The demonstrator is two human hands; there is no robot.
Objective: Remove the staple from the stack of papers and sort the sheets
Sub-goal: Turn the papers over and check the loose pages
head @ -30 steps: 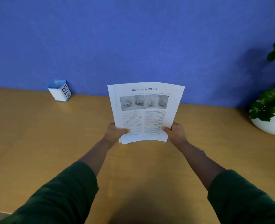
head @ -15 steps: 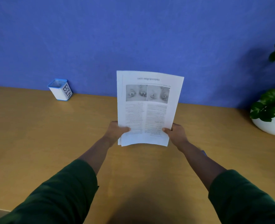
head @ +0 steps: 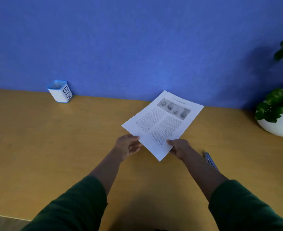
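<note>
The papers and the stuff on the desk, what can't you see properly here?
Head view only:
- Staple: too small to find on the papers.
- Printed text: blurred, unreadable.
- Blue tool: partly behind the right forearm.
- Plant pot: cut off by the right edge.
- Bin: its inside is unclear.

Both arms fwd; L hand [head: 128,145] relaxed, R hand [head: 179,148] pinching.

The printed stack of papers [head: 162,124] lies low over the desk, turned toward one o'clock. Its top sheet shows a photo strip above two text columns.
</note>
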